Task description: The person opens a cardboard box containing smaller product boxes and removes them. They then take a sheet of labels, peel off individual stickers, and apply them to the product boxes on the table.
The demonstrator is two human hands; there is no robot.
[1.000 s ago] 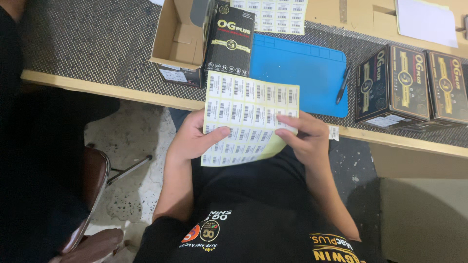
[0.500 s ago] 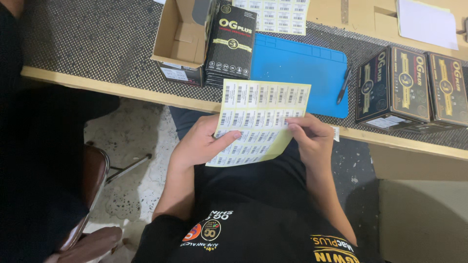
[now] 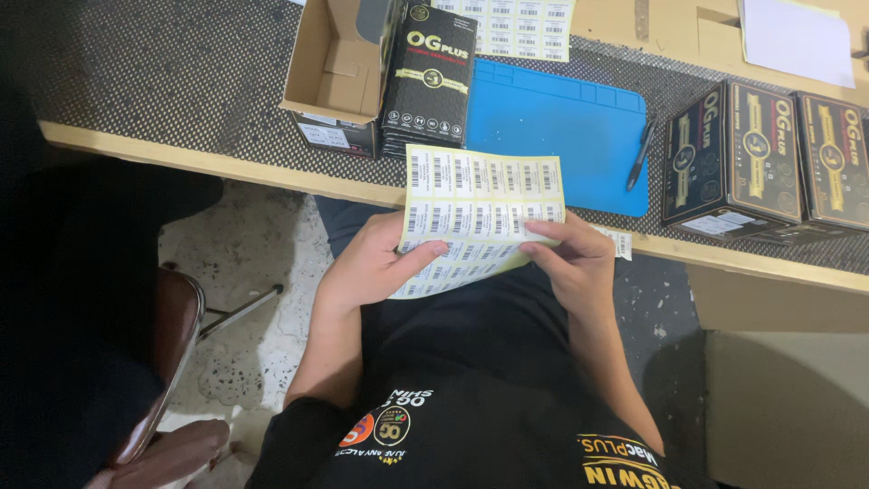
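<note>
Fingers of the left hand (image 3: 376, 267) are clamped on the sheet of barcode labels (image 3: 480, 213), the thumb lying across its front near the lower left corner and the other fingers tucked behind it. That sheet is held over the person's lap, just in front of the wooden table edge (image 3: 226, 167), tilted so its top row overlaps the edge in the view (its lower strip curls back toward the body). At the far left, a brown chair seat (image 3: 167, 344) stands beside the person's leg on the speckled floor. On the table's dark mesh mat, an open cardboard box (image 3: 335, 77) sits left of a stack of slim black packages (image 3: 427, 77), which leans against it. Behind them lies a second label sheet (image 3: 516, 23), flat on the table. Next comes a blue work mat (image 3: 561, 122), with a black pen (image 3: 641, 154) lying across its right border. Below that, the right hand (image 3: 575, 258) pinches the label sheet's lower right corner, thumb and forefinger closed on the paper, the remaining fingers curled under. A small loose label (image 3: 620, 243) rests on the table edge just beside that hand. Farthest right, two black-and-gold cartons (image 3: 769, 158) stand side by side, touching.
</note>
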